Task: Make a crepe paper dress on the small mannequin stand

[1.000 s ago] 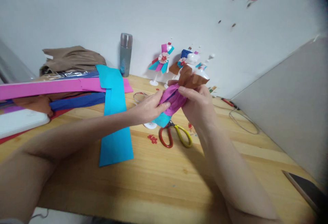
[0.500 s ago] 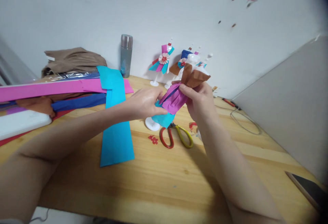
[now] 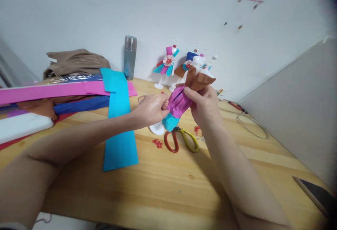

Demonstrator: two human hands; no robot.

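My right hand (image 3: 206,105) is wrapped round the waist of a small dress form, its thumb pressing on the dress. Brown paper (image 3: 202,80) covers the top, and gathered pink paper (image 3: 181,104) and light blue paper (image 3: 170,122) make the skirt. The form leans, its white head end (image 3: 198,60) up and its round base (image 3: 157,128) down left. Closed in a pinch, my left hand (image 3: 152,108) grips the left edge of the pink paper. Just below lie scissors (image 3: 193,141) with red and yellow handles, beside red flower cut-outs (image 3: 158,143).
A bright blue paper strip (image 3: 121,149) lies left of the hands, overlapping a stack of coloured paper (image 3: 65,89). Dressed forms (image 3: 168,61) and a grey flask (image 3: 130,58) stand by the wall. A cable (image 3: 252,130) and a phone (image 3: 313,195) are on the right.
My left fingers have closed from a looser reach into a tight pinch on the pink paper's edge. The skirt is drawn in and bunched. My right hand has hardly moved.
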